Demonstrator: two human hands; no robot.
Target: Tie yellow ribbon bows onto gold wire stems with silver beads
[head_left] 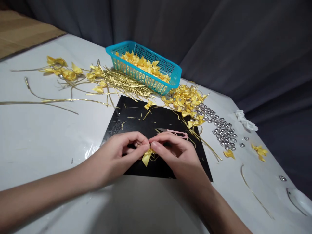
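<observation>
My left hand (119, 152) and my right hand (174, 151) meet fingertip to fingertip over a black mat (136, 117). Both pinch one small yellow ribbon bow (147, 156) with a thin gold wire looped at it. A pair of pink scissors (176, 132) lies on the mat just behind my right hand. Short gold wire clippings are scattered over the mat.
A blue basket (146, 79) full of yellow bows stands at the back. Gold wire strands (122, 83) and bows lie to its left, a pile of wired bows (186, 100) to its right. Silver beads (223, 130) spread at right. A white table (44, 136) carries everything.
</observation>
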